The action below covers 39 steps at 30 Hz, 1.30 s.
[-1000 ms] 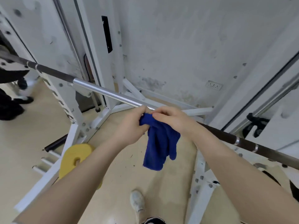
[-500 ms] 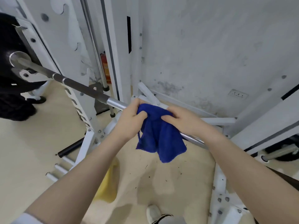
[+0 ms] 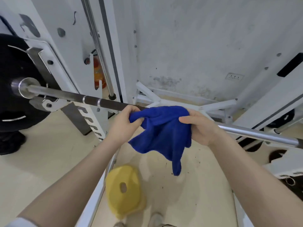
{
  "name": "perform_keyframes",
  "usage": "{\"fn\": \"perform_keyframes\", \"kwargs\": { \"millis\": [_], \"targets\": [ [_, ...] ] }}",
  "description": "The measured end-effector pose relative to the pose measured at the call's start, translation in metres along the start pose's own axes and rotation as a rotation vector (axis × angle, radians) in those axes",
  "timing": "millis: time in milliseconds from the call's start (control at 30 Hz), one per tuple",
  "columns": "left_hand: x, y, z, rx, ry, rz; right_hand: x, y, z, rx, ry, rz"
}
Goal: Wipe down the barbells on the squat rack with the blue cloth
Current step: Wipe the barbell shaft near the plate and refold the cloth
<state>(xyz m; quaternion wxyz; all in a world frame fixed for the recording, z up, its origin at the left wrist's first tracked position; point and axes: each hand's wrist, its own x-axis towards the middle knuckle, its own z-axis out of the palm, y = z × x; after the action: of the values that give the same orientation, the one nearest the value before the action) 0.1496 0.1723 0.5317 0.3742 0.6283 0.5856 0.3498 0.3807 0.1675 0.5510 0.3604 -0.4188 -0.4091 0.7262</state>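
Blue cloth draped over the barbell, pinched at its left end by left hand, at its right by right hand

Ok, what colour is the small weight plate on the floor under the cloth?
Yellow. The weight plate shows best in the head view, below the cloth, though slightly blurred.

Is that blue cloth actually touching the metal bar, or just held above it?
Touching. In the head view the blue cloth drapes over the bar, hiding it between the left hand and right hand, which grip it.
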Motion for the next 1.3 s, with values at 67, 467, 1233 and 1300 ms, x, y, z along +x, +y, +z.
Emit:
{"fn": "perform_keyframes", "kwargs": {
  "millis": [67,467,1233,1300],
  "targets": [
    [0.001,-0.005,-0.013,0.029,0.034,0.041,0.009,0.001,0.014,0.161,0.080,-0.061],
    [0.075,-0.084,-0.155,1.021,-0.146,0.301,0.077,-0.029,0.176,-0.812,0.714,-0.573],
    [0.111,-0.118,-0.186,1.220,-0.142,0.412,0.230,0.019,0.218,-1.710,0.140,-0.010],
    [0.112,-0.115,-0.189,1.252,-0.139,0.411,0.234,0.007,0.215,-1.471,0.014,0.161]
  ]
}}
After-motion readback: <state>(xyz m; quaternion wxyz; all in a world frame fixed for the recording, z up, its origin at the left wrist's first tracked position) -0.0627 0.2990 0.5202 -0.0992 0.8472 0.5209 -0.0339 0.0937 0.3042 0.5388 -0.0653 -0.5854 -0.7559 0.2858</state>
